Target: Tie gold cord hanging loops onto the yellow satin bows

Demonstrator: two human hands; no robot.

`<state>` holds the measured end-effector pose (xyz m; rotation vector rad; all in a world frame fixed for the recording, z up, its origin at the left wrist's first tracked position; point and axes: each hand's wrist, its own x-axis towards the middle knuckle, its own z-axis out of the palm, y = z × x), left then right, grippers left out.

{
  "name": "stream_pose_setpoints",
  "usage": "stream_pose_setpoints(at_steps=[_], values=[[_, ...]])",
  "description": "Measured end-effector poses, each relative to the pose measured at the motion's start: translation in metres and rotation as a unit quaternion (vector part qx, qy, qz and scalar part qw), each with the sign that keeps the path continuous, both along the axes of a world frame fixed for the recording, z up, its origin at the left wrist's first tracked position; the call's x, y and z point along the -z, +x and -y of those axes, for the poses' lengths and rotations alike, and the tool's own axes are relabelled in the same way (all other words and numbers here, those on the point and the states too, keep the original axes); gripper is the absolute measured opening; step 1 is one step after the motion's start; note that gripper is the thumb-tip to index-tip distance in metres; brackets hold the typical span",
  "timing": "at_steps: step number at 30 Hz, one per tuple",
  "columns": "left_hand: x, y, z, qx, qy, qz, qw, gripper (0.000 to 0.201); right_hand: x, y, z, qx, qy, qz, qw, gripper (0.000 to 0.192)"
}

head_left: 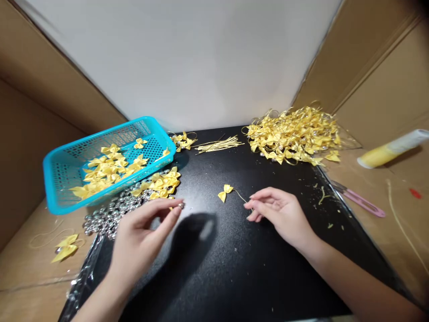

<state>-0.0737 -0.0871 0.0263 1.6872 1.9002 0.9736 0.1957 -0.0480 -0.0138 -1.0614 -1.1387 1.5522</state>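
Between the thumb and forefinger of my left hand (142, 232) is a small silver bell (181, 205), pinched above the black board. My right hand (276, 212) is closed on a thin gold cord (240, 195). From the cord's far end hangs a yellow ribbon bow (225, 193), in the middle of the board. Left of my left hand lies a heap of silver bells (107, 217), with several yellow bows (164, 182) on top of it.
A blue basket (48, 179) of yellow bows stands at the left. Cut gold cords (219, 144) lie at the back. Finished-looking bows with loops (291, 136) are piled back right. A pink-handled cutter (363, 202), a yellow-white roll (392, 150) and a loose bow (67, 247) lie beside the board.
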Motion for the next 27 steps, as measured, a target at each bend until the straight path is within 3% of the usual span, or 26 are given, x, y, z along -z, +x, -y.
stream_pose_setpoints(at_steps=[1,4,8,12,16,23,27], values=[[0.002,0.015,-0.002,0.019,0.008,0.088,0.996,0.019,0.0,-0.003,0.003,-0.015,-0.009,-0.001,1.0,0.016],[0.013,0.058,-0.012,0.061,-0.056,0.283,0.956,0.015,-0.001,-0.009,0.01,-0.052,-0.033,-0.004,0.998,0.017],[0.032,0.093,-0.027,0.068,-0.109,0.412,0.902,0.018,0.0,-0.011,0.015,-0.044,-0.01,-0.021,0.999,0.016],[0.039,0.103,-0.031,0.068,-0.122,0.463,0.876,0.019,0.004,-0.009,0.015,-0.015,0.063,-0.013,0.998,0.019],[0.039,0.106,-0.031,0.07,-0.136,0.49,0.858,0.015,0.005,-0.01,0.015,-0.005,0.083,-0.001,0.997,0.019],[0.043,0.11,-0.026,0.093,-0.13,0.504,0.849,0.021,0.005,-0.01,0.014,0.004,0.067,-0.006,0.998,0.019],[0.044,0.105,-0.029,0.133,-0.12,0.49,0.853,0.024,0.009,-0.009,0.012,0.003,0.106,0.025,0.994,0.015]])
